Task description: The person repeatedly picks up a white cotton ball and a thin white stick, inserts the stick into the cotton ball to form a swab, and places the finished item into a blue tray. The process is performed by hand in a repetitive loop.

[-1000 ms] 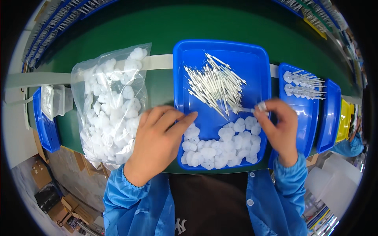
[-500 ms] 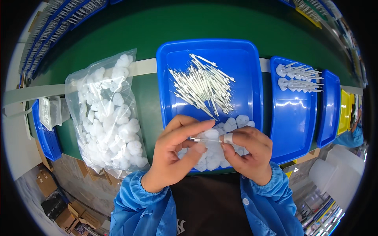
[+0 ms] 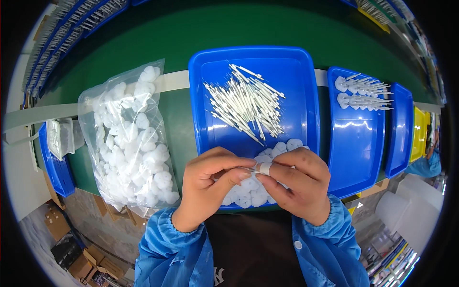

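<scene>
My left hand (image 3: 205, 184) pinches one end of a thin white stick (image 3: 252, 170) between thumb and forefinger. My right hand (image 3: 302, 184), with a white wrap around its forefinger, closes on the stick's other end, fingertips almost touching the left ones. Most of the stick is hidden by the fingers. Under both hands, soft-looking white rounded pieces (image 3: 244, 195) lie heaped at the near end of a large blue tray (image 3: 193, 86). A loose pile of similar thin white sticks (image 3: 246, 103) rests farther back in that tray.
To the left stands a clear plastic bag (image 3: 129, 143) full of white pieces. A second blue tray (image 3: 356, 153) at right holds two rows of sticks with white pieces attached (image 3: 363, 93). Beyond it are another blue tray (image 3: 400, 129) and a yellow bin (image 3: 420, 131).
My hands have come closer together; the thin section that showed between them is now mostly covered. My right fingertips have shifted left, toward the left ones.
</scene>
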Demonstrator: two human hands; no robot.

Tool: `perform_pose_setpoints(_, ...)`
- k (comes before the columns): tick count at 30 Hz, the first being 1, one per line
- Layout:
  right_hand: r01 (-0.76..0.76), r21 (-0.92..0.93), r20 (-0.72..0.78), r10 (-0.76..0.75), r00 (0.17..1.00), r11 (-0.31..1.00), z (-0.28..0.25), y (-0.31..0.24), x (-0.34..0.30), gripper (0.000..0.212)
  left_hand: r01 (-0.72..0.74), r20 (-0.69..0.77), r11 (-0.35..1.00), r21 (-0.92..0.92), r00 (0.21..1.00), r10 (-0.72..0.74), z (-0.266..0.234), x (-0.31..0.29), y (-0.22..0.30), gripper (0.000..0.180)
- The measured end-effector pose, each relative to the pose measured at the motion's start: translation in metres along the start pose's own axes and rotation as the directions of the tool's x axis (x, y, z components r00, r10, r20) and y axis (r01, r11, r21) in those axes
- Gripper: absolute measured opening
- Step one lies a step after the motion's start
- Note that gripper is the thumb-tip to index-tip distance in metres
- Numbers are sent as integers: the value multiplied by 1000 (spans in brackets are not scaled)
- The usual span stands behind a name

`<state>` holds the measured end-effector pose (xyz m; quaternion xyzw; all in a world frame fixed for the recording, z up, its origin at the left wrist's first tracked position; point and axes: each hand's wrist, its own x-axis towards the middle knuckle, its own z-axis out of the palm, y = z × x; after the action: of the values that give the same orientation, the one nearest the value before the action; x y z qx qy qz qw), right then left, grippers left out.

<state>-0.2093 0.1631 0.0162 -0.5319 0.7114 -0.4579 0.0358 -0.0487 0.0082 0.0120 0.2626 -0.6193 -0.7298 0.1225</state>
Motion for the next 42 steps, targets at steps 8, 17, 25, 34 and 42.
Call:
perform_pose_setpoints(8, -61, 63, 28, 59, 998, 996, 3, -1, -1, 28, -77, 39, 988, 134, 997, 72, -5, 2, -4, 16)
perform_pose_setpoints(17, 51, -106, 27, -48, 998, 993, -2, 0, 2, 31, -60, 118, 998, 15, 991, 58, -3, -2, -13, 39)
perform_pose_setpoints(25, -141, 43, 51, 139, 989, 989, -8, 2, -20, 26, 21, 52, 999, 46, 998, -23, 8, -1, 2, 50)
perform_pose_setpoints(34, -226, -23, 32, 227, 973, 974, -7, -3, -20, 24, -171, -31, 936, 308, 981, 189, 6, -2, -5, 42)
perform_pose_setpoints(42, -369, 33, 105, 364, 925, 929, 2, -7, -21, 19, -278, -46, 881, 384, 947, 319, 8, 3, -9, 40)
